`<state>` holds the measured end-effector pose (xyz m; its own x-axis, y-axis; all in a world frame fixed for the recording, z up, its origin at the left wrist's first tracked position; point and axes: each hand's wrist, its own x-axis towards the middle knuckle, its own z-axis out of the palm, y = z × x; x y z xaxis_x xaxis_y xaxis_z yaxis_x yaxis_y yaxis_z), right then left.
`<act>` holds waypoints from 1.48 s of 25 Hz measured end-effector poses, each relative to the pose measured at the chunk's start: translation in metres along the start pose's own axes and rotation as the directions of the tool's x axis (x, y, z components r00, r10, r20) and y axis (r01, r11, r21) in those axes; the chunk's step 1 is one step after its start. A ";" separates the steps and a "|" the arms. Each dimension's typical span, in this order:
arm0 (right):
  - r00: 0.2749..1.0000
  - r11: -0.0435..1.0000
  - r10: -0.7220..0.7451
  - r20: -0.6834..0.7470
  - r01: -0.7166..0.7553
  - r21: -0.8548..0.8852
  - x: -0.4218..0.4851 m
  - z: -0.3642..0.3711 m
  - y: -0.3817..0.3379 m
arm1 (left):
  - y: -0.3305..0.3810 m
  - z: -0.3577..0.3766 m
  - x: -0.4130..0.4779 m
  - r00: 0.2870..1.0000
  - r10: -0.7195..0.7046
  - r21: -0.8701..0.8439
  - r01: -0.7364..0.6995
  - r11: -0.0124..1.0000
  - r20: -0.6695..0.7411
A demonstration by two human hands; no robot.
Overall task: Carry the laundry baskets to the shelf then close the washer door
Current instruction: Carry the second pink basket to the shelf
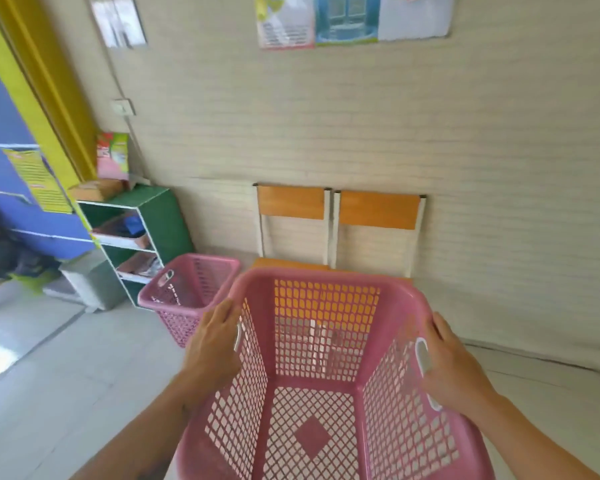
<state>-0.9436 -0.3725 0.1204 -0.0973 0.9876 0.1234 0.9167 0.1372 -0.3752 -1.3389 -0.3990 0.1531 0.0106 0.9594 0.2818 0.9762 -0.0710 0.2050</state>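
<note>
I hold an empty pink lattice laundry basket (323, 358) in front of me, off the floor. My left hand (215, 344) grips its left rim at the handle slot. On the right rim, my right hand (454, 365) is closed over the handle. A second pink basket (184, 292) stands on the floor ahead to the left, right beside the green shelf (160, 220). That shelf stands against the wall with items on its boards. No washer shows in view.
Two orange-backed chairs (336, 220) stand against the beige wall straight ahead, their seats just behind my basket. A small white unit (87, 282) sits left of the shelf. A person (0, 244) is at the far left by the blue wall. Pale tiled floor lies at lower left.
</note>
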 end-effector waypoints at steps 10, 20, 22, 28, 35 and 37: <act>0.934 0.945 -0.327 0.143 0.325 0.039 0.188 0.115 -0.207 | -0.219 -0.046 0.028 0.930 -0.364 0.186 0.368 0.911 -0.056; 0.863 0.874 -0.485 0.140 0.475 0.100 0.397 0.179 -0.365 | -0.377 -0.085 0.153 0.859 -0.489 0.203 0.511 0.835 -0.153; 0.876 0.883 -0.469 0.116 0.462 0.077 0.430 0.187 -0.398 | -0.414 -0.098 0.194 0.881 -0.438 0.201 0.469 0.860 -0.180; 0.958 0.958 -0.287 0.022 0.287 -0.002 0.481 0.194 -0.481 | -0.529 -0.108 0.314 0.945 -0.252 0.134 0.282 0.950 -0.208; 0.995 0.995 -0.091 -0.038 0.092 0.024 0.546 0.245 -0.506 | -0.607 -0.061 0.447 0.986 -0.046 0.142 0.069 0.987 -0.163; 0.998 0.998 -0.053 -0.019 0.053 0.018 0.561 0.264 -0.510 | -0.621 -0.038 0.471 0.990 -0.028 0.131 0.047 0.990 -0.141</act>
<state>-1.5678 0.1318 0.1380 -0.1385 0.9773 0.1604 0.9030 0.1911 -0.3847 -1.9486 0.0865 0.1940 -0.0473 0.9131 0.4050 0.9956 0.0102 0.0932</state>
